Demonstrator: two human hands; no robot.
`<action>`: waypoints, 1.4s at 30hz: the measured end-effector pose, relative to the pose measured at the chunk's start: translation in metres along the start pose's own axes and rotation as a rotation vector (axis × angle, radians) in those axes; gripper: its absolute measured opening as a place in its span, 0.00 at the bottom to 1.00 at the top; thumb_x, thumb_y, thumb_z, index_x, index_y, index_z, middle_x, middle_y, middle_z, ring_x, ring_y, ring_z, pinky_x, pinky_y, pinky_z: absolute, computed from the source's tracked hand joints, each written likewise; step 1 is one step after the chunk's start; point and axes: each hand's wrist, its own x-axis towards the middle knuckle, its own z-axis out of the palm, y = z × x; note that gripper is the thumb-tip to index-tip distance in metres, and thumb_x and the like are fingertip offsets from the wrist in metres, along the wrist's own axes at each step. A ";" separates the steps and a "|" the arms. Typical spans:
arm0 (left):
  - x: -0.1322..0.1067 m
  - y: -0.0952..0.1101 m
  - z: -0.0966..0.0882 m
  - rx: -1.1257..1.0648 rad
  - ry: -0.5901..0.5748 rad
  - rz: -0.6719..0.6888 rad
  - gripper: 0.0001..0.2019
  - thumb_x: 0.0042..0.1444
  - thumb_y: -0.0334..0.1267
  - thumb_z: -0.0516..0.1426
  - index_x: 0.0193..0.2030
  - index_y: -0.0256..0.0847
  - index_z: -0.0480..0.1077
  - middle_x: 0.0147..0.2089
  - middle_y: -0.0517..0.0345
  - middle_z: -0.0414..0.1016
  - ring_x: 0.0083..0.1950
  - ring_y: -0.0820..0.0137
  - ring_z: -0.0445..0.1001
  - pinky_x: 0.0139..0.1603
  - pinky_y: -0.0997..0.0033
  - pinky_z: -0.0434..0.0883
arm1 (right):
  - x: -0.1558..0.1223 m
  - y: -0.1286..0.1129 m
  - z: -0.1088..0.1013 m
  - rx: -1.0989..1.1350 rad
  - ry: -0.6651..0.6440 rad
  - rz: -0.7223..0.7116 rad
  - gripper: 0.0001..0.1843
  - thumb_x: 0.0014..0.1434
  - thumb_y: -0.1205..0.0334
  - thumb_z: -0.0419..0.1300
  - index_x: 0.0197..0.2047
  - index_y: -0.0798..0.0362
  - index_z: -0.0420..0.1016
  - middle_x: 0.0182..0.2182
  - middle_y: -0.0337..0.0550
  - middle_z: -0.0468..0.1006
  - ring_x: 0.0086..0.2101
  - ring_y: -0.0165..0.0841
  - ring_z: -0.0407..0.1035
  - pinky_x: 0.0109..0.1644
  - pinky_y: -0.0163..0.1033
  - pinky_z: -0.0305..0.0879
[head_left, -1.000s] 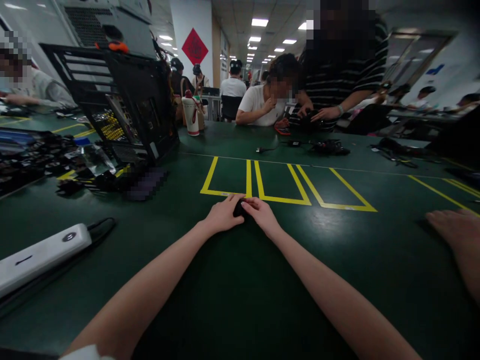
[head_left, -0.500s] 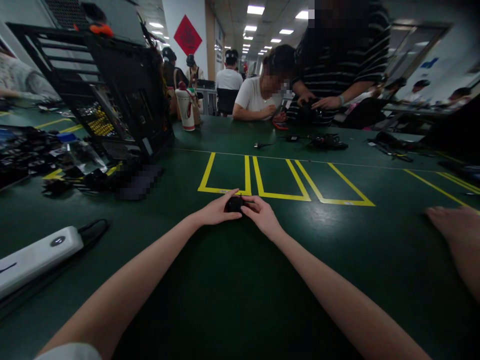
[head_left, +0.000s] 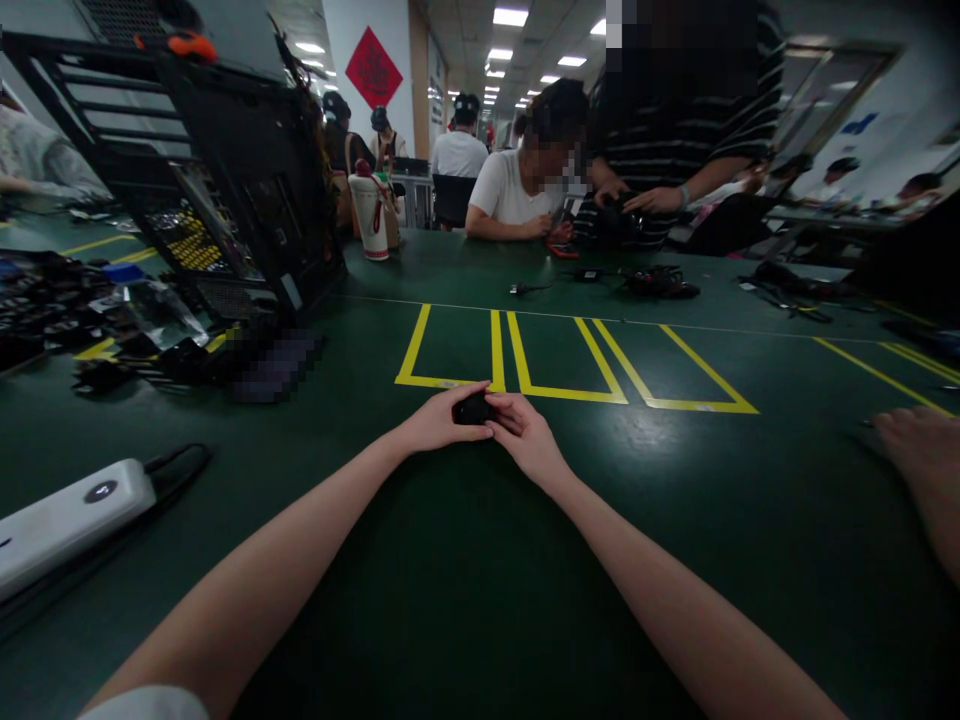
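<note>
A small black object [head_left: 471, 409] with a rounded body lies between my two hands, over the dark green table [head_left: 450, 560]. Its exact kind does not show. My left hand [head_left: 439, 420] curls around it from the left, thumb along the near side and fingers along the far side. From the right, my right hand [head_left: 523, 430] pinches the object's right end with thumb and fingertips. Just beyond my hands, yellow tape [head_left: 574, 393] marks several frames on the tabletop.
A white device [head_left: 79, 515] with a cable lies at left. Behind it stand a black computer case [head_left: 277, 190], a clear bottle [head_left: 154, 310] and a paper cup [head_left: 370, 215]. Coiled black cables [head_left: 660, 282] lie at the far side, near two people. Another person's hand [head_left: 911, 450] rests at right.
My left hand's fingers and thumb reach slightly farther right around the black object. My right hand stays at its right end. The small thin piece above the object no longer shows.
</note>
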 end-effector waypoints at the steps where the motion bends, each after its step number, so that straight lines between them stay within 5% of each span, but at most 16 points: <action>1: 0.000 0.000 0.001 0.003 0.009 0.009 0.30 0.50 0.39 0.60 0.59 0.50 0.54 0.59 0.54 0.60 0.60 0.61 0.60 0.56 0.54 0.62 | 0.000 0.000 0.000 0.008 -0.006 0.000 0.16 0.52 0.70 0.57 0.45 0.47 0.67 0.47 0.40 0.67 0.51 0.34 0.64 0.58 0.45 0.60; 9: -0.006 0.006 0.010 0.129 0.161 0.155 0.29 0.45 0.33 0.62 0.54 0.46 0.58 0.52 0.54 0.63 0.53 0.62 0.65 0.52 0.56 0.66 | -0.001 -0.010 -0.003 0.059 0.016 0.025 0.09 0.53 0.65 0.58 0.40 0.50 0.70 0.44 0.40 0.68 0.48 0.34 0.65 0.55 0.44 0.62; 16: -0.006 0.006 0.014 0.255 0.221 0.233 0.29 0.44 0.29 0.61 0.53 0.46 0.56 0.53 0.55 0.61 0.55 0.61 0.62 0.54 0.56 0.64 | 0.001 -0.007 -0.006 0.110 -0.053 0.093 0.16 0.50 0.67 0.60 0.44 0.48 0.66 0.45 0.41 0.69 0.48 0.34 0.65 0.54 0.46 0.62; 28: -0.005 0.004 0.015 0.259 0.234 0.176 0.29 0.43 0.31 0.62 0.52 0.47 0.57 0.50 0.56 0.60 0.52 0.62 0.64 0.51 0.57 0.66 | 0.000 -0.012 -0.005 0.036 -0.034 0.054 0.10 0.53 0.64 0.59 0.40 0.49 0.67 0.41 0.38 0.69 0.46 0.34 0.66 0.52 0.45 0.64; 34: -0.006 0.007 0.014 0.245 0.218 0.166 0.28 0.44 0.31 0.61 0.51 0.47 0.57 0.50 0.55 0.60 0.52 0.61 0.63 0.50 0.56 0.66 | 0.002 -0.013 -0.007 0.038 -0.076 0.123 0.17 0.53 0.63 0.58 0.47 0.47 0.64 0.47 0.41 0.68 0.47 0.35 0.66 0.52 0.47 0.64; 42: -0.004 0.003 0.015 0.278 0.239 0.193 0.29 0.42 0.29 0.62 0.51 0.46 0.57 0.50 0.55 0.60 0.52 0.61 0.63 0.51 0.57 0.65 | 0.001 -0.008 -0.008 0.118 -0.101 0.084 0.17 0.49 0.65 0.62 0.44 0.47 0.66 0.45 0.39 0.70 0.49 0.34 0.65 0.55 0.46 0.62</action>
